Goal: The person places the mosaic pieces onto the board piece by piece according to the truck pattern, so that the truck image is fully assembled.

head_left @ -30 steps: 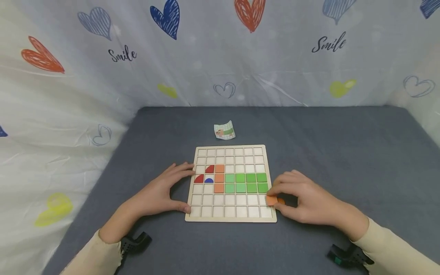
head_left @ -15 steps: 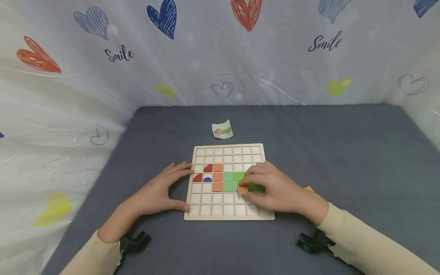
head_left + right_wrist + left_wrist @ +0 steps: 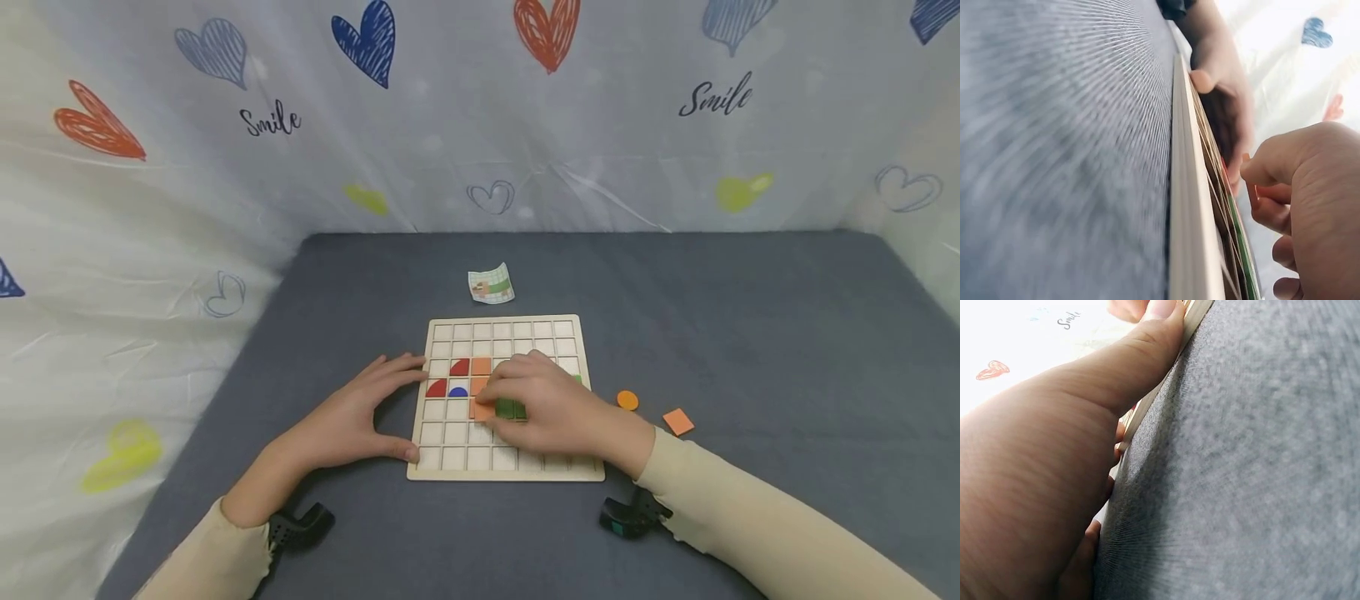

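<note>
A wooden grid board (image 3: 506, 477) lies on the table. My left hand (image 3: 352, 417) rests at its left side, thumb on the lower left corner and outstretched fingers touching the edge. Above the board, my right hand (image 3: 555, 408) pinches an orange square tile (image 3: 1250, 187) between thumb and fingers, held over the lower end of the orange column. Two orange tiles (image 3: 481, 367) show in that column. Red quarter-circle tiles (image 3: 459, 367) and a blue half-circle tile (image 3: 458, 390) sit to its left. Green tiles (image 3: 510, 409) are mostly covered by the right hand.
Right of the board, a round orange tile (image 3: 627, 400) and an orange square piece (image 3: 678, 422) lie on the grey tablecloth (image 3: 750, 333). Behind the board lies a small picture card (image 3: 491, 285). A curtain with hearts (image 3: 491, 197) hangs behind the table.
My right hand has carried the orange tile leftward from the board's right edge to the orange column. The two loose orange pieces have come into full view. My left hand stays put.
</note>
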Available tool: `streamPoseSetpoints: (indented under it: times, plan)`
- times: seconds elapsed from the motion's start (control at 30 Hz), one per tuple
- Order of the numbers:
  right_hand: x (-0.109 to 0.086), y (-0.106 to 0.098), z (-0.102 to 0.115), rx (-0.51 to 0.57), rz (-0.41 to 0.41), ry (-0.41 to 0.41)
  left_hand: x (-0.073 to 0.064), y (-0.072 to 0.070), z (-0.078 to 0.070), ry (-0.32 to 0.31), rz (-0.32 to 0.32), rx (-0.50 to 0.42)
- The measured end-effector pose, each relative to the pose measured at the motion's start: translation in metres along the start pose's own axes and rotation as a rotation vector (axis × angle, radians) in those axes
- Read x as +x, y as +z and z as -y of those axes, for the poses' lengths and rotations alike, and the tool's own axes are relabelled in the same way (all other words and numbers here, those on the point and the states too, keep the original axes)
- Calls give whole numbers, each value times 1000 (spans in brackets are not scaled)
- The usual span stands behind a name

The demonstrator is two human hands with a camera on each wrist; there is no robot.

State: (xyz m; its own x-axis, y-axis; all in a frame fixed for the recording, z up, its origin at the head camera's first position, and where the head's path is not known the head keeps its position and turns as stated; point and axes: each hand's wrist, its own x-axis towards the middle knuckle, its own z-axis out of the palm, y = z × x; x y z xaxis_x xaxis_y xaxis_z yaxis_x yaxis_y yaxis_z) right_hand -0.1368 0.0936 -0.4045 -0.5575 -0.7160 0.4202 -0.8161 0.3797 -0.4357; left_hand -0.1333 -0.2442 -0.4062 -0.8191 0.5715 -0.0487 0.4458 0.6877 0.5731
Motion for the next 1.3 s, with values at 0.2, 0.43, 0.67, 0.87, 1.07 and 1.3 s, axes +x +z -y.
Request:
streamPoseSetpoints:
  times: [0.2, 0.43, 0.67, 0.87, 1.07, 1.3]
  plan:
    - [8, 10, 3, -14, 11, -8, 2, 1, 0, 4, 6, -13]
    - [18, 19, 3, -38, 25, -9, 1, 0, 0, -2, 10, -18]
    - [28, 26, 4, -68, 19, -23, 1, 0, 0, 1, 0, -11]
    - [28, 27, 4, -56, 4, -21, 1, 2, 0, 14, -3, -14]
    - [28, 25, 3, -49, 9, -39, 1, 1, 1, 6, 1, -14]
    - [29, 25, 2, -56, 24, -53, 2, 0, 1, 6, 3, -12]
